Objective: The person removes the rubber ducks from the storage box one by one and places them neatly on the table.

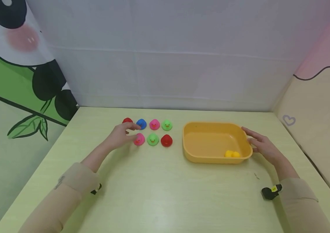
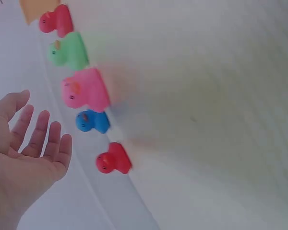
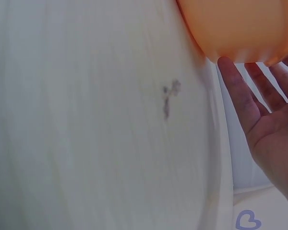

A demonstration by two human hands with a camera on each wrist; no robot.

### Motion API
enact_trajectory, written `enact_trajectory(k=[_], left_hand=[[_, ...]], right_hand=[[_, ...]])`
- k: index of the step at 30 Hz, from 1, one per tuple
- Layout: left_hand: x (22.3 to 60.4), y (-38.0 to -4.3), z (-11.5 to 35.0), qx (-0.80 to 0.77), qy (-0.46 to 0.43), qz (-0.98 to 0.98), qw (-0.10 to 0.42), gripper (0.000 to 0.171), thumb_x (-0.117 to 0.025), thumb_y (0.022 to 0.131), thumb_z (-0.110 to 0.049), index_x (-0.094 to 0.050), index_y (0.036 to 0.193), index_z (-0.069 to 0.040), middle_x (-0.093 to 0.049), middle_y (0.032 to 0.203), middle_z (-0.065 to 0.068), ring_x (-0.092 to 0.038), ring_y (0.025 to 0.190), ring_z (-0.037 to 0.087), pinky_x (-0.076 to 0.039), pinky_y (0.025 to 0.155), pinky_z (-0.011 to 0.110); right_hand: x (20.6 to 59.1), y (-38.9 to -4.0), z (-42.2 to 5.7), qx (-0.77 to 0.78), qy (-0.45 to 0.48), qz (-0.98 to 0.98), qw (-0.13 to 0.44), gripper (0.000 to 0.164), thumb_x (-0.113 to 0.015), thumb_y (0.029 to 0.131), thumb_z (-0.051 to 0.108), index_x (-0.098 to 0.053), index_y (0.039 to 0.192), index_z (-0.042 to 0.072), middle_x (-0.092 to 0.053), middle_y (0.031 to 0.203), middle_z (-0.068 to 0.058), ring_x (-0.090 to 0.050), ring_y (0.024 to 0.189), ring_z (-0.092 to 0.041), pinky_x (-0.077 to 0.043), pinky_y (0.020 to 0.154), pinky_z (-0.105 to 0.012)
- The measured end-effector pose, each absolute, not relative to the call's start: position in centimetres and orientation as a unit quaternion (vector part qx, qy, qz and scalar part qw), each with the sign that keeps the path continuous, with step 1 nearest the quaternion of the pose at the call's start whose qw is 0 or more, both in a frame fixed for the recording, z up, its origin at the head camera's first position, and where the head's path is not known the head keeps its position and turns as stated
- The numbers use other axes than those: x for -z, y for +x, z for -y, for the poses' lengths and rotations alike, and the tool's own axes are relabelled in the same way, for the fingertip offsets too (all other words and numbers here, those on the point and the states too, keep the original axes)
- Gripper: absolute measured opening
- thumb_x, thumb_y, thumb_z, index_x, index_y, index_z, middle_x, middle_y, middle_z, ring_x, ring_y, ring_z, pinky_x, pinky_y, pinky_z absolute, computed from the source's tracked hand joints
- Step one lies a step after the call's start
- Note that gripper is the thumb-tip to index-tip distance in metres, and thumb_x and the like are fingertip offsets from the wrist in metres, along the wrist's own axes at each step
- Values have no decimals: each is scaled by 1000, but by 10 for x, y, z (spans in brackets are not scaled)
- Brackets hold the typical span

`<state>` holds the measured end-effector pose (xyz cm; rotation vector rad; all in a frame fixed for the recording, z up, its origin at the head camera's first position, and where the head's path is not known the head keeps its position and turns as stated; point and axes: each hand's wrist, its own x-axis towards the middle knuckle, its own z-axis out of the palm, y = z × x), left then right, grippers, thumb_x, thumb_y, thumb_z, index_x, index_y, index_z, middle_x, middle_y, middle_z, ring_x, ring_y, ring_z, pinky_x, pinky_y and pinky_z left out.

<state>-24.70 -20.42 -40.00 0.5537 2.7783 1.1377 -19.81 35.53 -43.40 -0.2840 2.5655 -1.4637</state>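
Note:
My left hand [image 1: 120,136] is over the left end of two rows of small rubber ducks, fingers spread and holding nothing. Its fingertips overlap the pink duck [image 1: 139,139] and come close to the blue duck [image 1: 141,124] in the head view. Behind the hand, a red duck [image 1: 127,120] is partly hidden. In the left wrist view the fingers are apart from the ducks. My right hand [image 1: 264,147] touches the right side of a yellow plastic basin [image 1: 204,160] with extended fingertips. Yellow ducks [image 1: 232,154] lie in the basin's near right corner.
Further along the rows are a green duck [image 1: 153,139] and red duck [image 1: 166,140] in front, with a pink duck [image 1: 154,124] and another green duck [image 1: 166,125] behind. A pale wall [image 1: 165,77] rises at the table's [image 1: 176,194] back edge.

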Motion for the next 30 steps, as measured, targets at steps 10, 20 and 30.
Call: enact_trajectory(k=[10,20,30], left_hand=[[368,-229,180,-379,182,-906,41,36,-69,86,-20,-61,119,-8,-63,116,6,-55,112,25,-45,95,44],[348,-210,150,-414,187,-891,23,34,-69,86,-25,-62,118,-13,-64,114,1,-56,109,23,-44,94,41],[338,-196,117,-470,189,-862,-15,30,-70,85,-22,-65,113,-15,-66,109,1,-59,99,16,-49,89,35]], right_hand=[[432,-197,-355,484,-99,-865,87,52,-42,101,34,-27,150,24,-25,155,-6,-41,117,7,-52,86,-38],[432,-197,-355,480,-108,-866,88,52,-40,102,34,-25,150,23,-24,155,-10,-41,116,7,-51,88,-46],[433,-197,-356,483,-93,-867,84,50,-41,101,34,-28,149,26,-25,155,-6,-41,114,11,-50,89,-46]])
